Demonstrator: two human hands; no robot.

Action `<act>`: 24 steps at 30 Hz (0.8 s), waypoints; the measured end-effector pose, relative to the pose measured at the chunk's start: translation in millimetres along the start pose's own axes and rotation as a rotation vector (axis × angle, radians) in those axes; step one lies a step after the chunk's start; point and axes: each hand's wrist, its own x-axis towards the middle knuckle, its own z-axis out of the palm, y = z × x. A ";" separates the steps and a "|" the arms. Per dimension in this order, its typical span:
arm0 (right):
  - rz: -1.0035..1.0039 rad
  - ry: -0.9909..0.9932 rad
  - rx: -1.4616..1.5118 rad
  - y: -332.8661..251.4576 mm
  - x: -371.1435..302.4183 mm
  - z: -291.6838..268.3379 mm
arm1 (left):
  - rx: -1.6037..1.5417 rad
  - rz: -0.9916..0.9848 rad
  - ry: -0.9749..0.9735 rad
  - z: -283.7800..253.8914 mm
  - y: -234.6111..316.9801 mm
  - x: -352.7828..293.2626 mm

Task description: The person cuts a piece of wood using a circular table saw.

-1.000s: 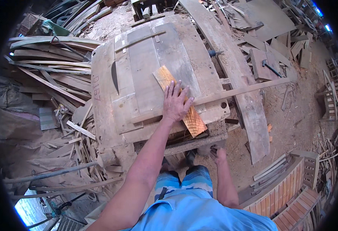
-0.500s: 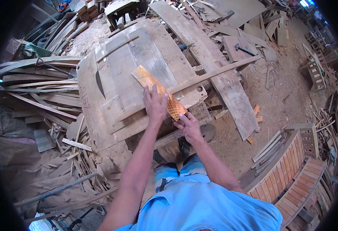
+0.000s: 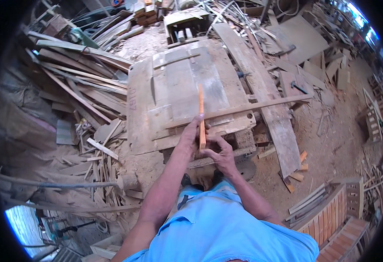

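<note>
A short orange-brown wooden board is held on edge above the near part of a saw table, so its narrow side faces up. My left hand grips it along its left side near the middle, with the thumb on top. At the near end my right hand closes on the board with thumb and fingers. A long wooden strip lies crosswise on the table, beyond my hands. On the left part of the table a dark, slim saw blade sticks up, apart from both hands.
A wide weathered plank runs along the table's right side. A hammer rests on boards farther right. Piled timber strips crowd the left. Slatted wooden furniture stands at lower right, and small offcuts lie on the floor.
The board has turned from showing its broad face to standing on edge. My left hand has gone from lying open over its face to gripping its side. The view has shifted left.
</note>
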 end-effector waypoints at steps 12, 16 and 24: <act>0.233 -0.013 0.633 -20.1 12.2 -26.0 | 1.210 0.887 -0.087 -89.2 -14.7 -116.1; 0.282 0.008 0.602 -8.3 3.1 -23.1 | 1.313 0.793 0.009 -107.9 -26.2 -124.5; 0.300 0.209 0.129 55.8 16.2 -51.9 | 1.657 0.714 0.135 -131.8 -45.7 -82.6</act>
